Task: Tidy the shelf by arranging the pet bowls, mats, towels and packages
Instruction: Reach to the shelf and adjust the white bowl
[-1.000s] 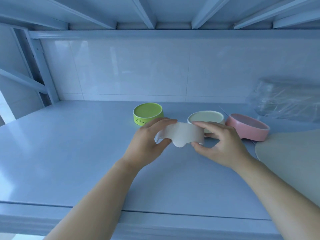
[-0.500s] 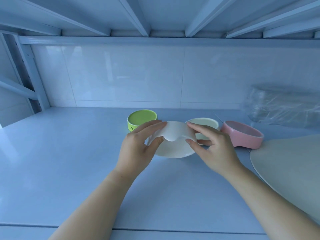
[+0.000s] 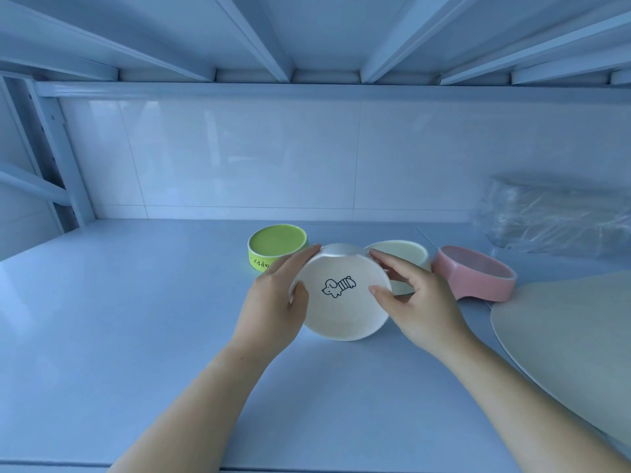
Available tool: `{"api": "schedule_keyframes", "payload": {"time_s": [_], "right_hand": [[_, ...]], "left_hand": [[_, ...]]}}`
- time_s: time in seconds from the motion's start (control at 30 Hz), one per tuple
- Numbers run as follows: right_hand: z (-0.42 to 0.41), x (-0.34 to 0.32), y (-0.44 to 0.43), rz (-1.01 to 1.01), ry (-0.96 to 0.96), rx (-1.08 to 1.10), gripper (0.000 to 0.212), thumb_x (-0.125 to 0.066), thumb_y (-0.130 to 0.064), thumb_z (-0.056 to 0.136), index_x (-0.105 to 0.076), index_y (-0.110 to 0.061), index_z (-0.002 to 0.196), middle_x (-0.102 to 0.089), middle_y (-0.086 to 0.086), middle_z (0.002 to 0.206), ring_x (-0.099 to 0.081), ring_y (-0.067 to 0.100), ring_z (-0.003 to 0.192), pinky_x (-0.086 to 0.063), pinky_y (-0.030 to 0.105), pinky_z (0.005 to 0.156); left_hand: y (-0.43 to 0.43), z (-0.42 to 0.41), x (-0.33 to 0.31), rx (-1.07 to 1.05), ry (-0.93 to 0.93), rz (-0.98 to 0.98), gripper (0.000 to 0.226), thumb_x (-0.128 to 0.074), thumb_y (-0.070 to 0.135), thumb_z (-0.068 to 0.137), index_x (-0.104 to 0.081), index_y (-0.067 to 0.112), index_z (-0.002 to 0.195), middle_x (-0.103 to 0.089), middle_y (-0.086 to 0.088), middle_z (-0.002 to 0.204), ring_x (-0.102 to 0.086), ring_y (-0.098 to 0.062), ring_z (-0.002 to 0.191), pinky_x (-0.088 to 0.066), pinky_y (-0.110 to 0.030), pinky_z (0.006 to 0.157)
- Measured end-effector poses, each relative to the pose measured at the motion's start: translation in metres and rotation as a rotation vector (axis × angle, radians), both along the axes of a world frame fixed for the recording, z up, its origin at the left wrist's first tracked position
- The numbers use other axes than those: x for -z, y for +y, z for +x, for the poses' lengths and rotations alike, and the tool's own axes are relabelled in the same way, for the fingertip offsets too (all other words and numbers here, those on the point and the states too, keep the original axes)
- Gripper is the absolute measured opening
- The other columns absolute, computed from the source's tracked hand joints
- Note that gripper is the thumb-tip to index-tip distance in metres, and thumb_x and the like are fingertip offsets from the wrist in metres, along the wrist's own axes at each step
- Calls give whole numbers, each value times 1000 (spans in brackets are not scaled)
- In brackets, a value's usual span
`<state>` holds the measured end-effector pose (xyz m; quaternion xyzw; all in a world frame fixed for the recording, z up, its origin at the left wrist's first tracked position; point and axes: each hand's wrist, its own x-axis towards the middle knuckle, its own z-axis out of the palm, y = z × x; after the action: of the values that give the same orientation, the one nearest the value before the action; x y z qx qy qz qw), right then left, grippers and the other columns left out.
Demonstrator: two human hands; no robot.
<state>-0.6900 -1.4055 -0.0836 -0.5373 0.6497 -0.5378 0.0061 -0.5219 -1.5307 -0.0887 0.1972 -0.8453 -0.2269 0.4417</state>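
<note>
Between my palms, low over the smooth pale shelf board point(image 3: 136, 319), I hold the white bowl point(image 3: 341, 315) tipped up so that its round, glossy hollow faces me. Inside it is a small black line drawing of a dog. My left hand point(image 3: 273, 308) grips the left rim, thumb inside and fingers point(image 3: 300, 259) curled over the top edge. My right hand point(image 3: 420, 302) pinches the right rim the same way.

A second ago I saw only the bowl's outer wall with its scalloped notch; now the whole inside shows.

Just beyond my left fingertips stands a lime-green bowl point(image 3: 276, 242), straight-walled, with black lettering on its side. Behind my right fingers sits a cream bowl point(image 3: 399, 252), and right of that a thick-rimmed pink bowl point(image 3: 474, 273). Right of my right wrist lies a flat, rounded grey mat point(image 3: 563, 336). Farthest off, past the pink bowl, a crinkled clear-plastic package point(image 3: 560, 216) lies by the tiled wall point(image 3: 239, 158).
</note>
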Motion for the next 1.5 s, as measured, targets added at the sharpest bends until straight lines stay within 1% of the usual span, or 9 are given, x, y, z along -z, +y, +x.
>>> {"api": "schedule_keyframes", "payload": {"time_s": [0.23,0.37,0.53,0.7,0.83,1.07,1.17,1.37,1.5], "right_hand": [[2,-3,-1,22,96,52,38,-57,-15,90,-57,-31,125,-56,-36,106,-57,-4,89,-39,-1,73],[-5,-5,1,90,92,113,32,-51,-20,92,-61,-38,116,-68,-20,101,-62,-2,81,-47,13,72],[-10,-5,3,106,70,148,33,-54,-15,87,-63,-38,109,-70,-21,95,-65,1,81,-53,25,76],[-10,0,3,169,47,82,38,-57,-14,86,-59,-40,114,-67,-21,100,-63,-4,89,-50,20,74],[-10,3,2,160,41,48,34,-55,-13,88,-60,-37,112,-66,-22,97,-61,-6,90,-47,16,78],[-9,8,-1,295,208,20,42,-55,-34,90,-50,-29,132,-45,-19,135,-49,8,117,-42,22,95],[-8,9,1,355,303,-16,38,-52,-42,90,-55,-32,127,-30,-17,146,-29,0,135,-25,15,102],[0,8,3,466,308,-177,18,-61,-50,81,-67,-34,86,-38,-19,139,-35,-5,124,-31,12,92],[-1,12,2,463,341,-220,18,-70,-45,77,-68,-29,85,-43,-17,131,-37,-3,121,-33,19,96]], "left_hand": [[-3,2,0,-18,17,41,65,-51,2,80,-43,41,132,-47,21,121,-49,4,100,-48,-17,71],[4,4,-4,66,-56,-94,66,-50,16,77,-36,48,133,-37,17,134,-53,-6,104,-56,-33,72],[6,-1,0,110,-103,-174,49,-48,-2,83,-63,39,106,-41,15,134,-54,-6,109,-51,-24,73],[12,-8,4,-78,-106,-42,43,-50,-7,77,-72,26,94,-52,6,134,-62,-14,72,-45,-17,63],[21,-10,1,-181,-147,11,42,-49,-3,78,-71,28,96,-48,7,139,-44,2,47,-45,-23,61],[22,-10,-1,-227,-237,109,45,-45,0,79,-69,35,96,-46,7,141,-51,-10,50,-35,-21,58],[20,-11,0,-230,-262,117,46,-43,0,80,-68,34,98,-46,7,141,-61,-23,74,-33,-21,58],[10,-9,7,-260,-259,120,37,-45,3,82,-67,26,100,-55,13,128,-50,-15,72,-38,-23,62],[7,-5,8,-207,-233,105,27,-50,10,84,-68,28,92,-54,13,115,-51,-7,68,-40,-25,61]]}}
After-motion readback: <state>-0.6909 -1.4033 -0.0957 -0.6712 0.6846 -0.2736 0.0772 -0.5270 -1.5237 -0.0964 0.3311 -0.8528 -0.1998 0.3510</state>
